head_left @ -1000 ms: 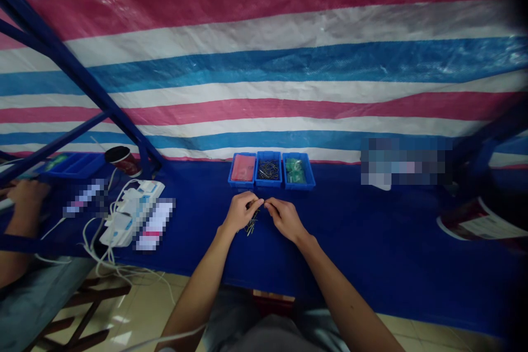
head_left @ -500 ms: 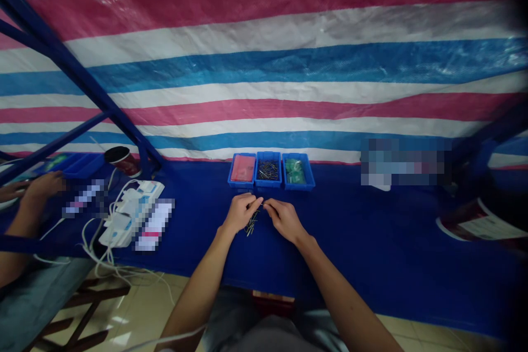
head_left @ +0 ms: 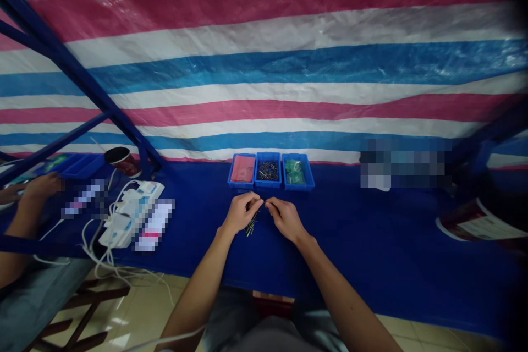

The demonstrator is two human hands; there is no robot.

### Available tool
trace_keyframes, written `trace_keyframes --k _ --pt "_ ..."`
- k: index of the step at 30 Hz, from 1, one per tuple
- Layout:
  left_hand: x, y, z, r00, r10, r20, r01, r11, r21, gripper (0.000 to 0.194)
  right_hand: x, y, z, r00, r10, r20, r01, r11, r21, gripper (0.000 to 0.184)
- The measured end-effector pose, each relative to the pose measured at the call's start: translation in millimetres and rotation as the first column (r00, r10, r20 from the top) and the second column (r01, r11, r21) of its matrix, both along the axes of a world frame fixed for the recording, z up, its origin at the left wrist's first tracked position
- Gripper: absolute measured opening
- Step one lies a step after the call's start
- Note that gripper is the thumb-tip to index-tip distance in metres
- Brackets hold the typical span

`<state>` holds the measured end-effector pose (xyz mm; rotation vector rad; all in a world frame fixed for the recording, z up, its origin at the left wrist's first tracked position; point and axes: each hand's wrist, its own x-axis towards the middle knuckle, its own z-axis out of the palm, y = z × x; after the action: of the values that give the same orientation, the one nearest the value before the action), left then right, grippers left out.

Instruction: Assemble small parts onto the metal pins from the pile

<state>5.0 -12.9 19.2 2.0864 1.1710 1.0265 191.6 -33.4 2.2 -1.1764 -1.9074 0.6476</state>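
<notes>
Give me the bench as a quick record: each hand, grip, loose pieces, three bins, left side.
Left hand: fingers curled, at the loose thin pieces
Right hand: fingers curled, fingertips close to the left hand's
Grip: anything held is too small to tell
Loose pieces: on the blue table
Left bin: pink flat material
Middle bin: thin dark pieces
Right bin: green material
Left side: white power strip, cup

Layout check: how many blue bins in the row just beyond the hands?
3, side by side: the left bin, holding flat pink items; the middle bin, holding thin dark pieces; the right bin, holding green items. None in that row looks hidden.
</notes>
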Motion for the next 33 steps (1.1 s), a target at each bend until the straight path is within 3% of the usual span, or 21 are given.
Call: trace_keyframes --k 33 --pt "-0.5 5.2 -7.5 0.999 0.022 -0.033 -0.02 0.999 0.048 0.048 -2.6 -1.5 0.9 0.998 0.034 0.048 -0.035 0.999 0.013 0.027"
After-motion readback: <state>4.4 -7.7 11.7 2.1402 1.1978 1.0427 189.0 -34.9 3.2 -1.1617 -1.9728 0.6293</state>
